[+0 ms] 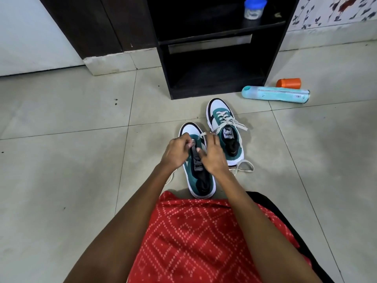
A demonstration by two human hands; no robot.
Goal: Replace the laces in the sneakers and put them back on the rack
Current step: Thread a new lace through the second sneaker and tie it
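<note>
A red patterned cloth [193, 231] over the lap fills the bottom of the view, and both bare forearms reach from it toward 12 o'clock. Just past the cloth stands the near sneaker [201, 180], teal and white, toe pointing away. The left hand [176, 151] is over its eyelets with fingertips curled, pinching the pale lace [204, 135]. The right hand [214, 156] hangs just beside it with fingers loosely spread. The lace runs past those fingers, but I cannot tell whether they grip it. The step in hand looks like threading this shoe, and it seems only partly laced. The next move probably calls for feeding the lace end through an eyelet and drawing it even on both sides. At 1 o'clock the far sneaker [224, 127] is already laced, its ends untied, and a loose loop of lace [244, 167] lies on the floor by its heel. Both shoes sit on pale floor tiles [71, 170] marked with a few dark specks. The black rack [214, 58] stands further off at 12 o'clock, with a blue-lidded jar [255, 8] on its upper shelf. At 2 o'clock a pale blue bottle [275, 94] lies on its side next to an orange container [288, 83], below floral wallpaper [336, 11].
</note>
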